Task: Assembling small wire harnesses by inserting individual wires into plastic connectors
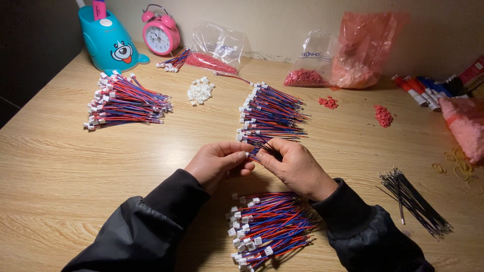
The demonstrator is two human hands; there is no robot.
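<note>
Left hand (217,162) and right hand (295,166), mid-counter, both pinched closed together on one red-blue connector wire (256,149) between fingertips. Three wire bundles: far-left (126,103), centre (269,115), near edge (267,226). One loose black wire pile (416,201) right. Pale wood counter (75,176), dim wall behind.

Pale wooden table top (75,166), light beige with fine grain lines; bundles of thin cables (269,224), red, blue and purple strands with white plastic plugs at ends; small white plastic connector (247,154) between fingers of left hand (218,162) and right hand (295,166); both sleeves (151,226) black; round alarm clock (160,34) pink with white face; dog-shaped holder (108,43) turquoise; thin loose wires (416,201) black; small crumb-like pieces (383,116) red; crumpled plastic bag (365,45) translucent pink.
</note>
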